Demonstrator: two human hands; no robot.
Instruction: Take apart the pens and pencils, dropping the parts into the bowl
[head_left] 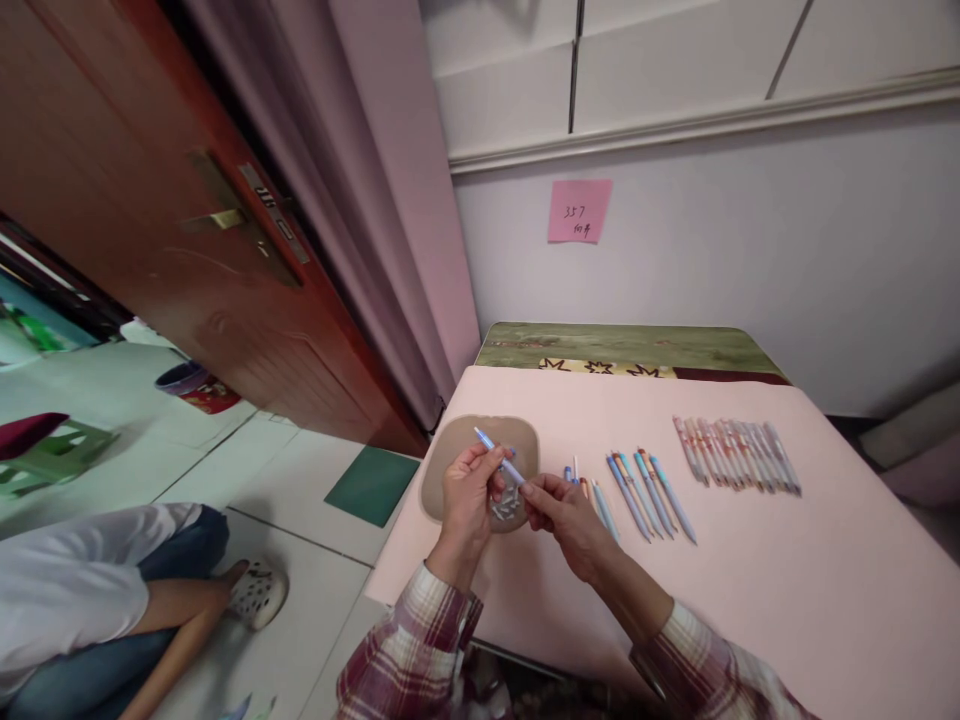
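Note:
Over a beige tray [442, 465], a slim blue-and-white pen [486, 439] is held at a slant between both hands. My left hand [472, 490] closes its thumb and fingers round the pen's middle. At the lower end, my right hand [559, 510] pinches the pen between thumb and fingertips. Small whitish pieces [506, 505] lie in the tray beneath. Just beyond my right hand are loose pen parts [568, 474], partly hidden by it. A group of pens [651, 495] with blue and brown ends lies farther right.
A row of several pens [739, 455] lies at the right of the pink-covered table [780, 560]. A pink note [579, 211] is on the wall. A brown door [225, 260] stands at left, above a bucket [196, 385]. A person in white [67, 590] crouches at lower left.

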